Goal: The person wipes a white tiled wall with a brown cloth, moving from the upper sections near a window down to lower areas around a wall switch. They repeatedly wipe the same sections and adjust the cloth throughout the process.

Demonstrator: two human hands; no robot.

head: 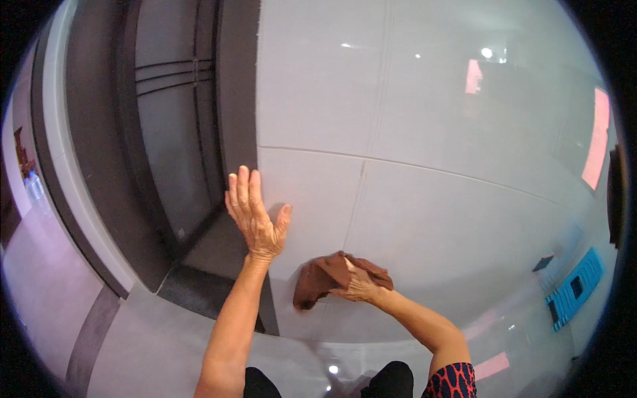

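Note:
A wall of large glossy light tiles (448, 124) stands before me. My left hand (256, 219) is spread at the wall's left edge, its fingers over the dark door frame (239, 99) and its thumb over the tile; it holds nothing. Lower and to the right, my right hand (361, 284) grips a brown cloth (323, 277) against the lower tiles. The cloth is bunched around the fingers and hides most of them.
A dark door (171, 134) with line grooves is set back at the left. Pale floor tiles (149, 343) run below. A blue plastic object (577, 288), possibly a stool, is at the lower right. My knees (390, 380) are near the bottom edge.

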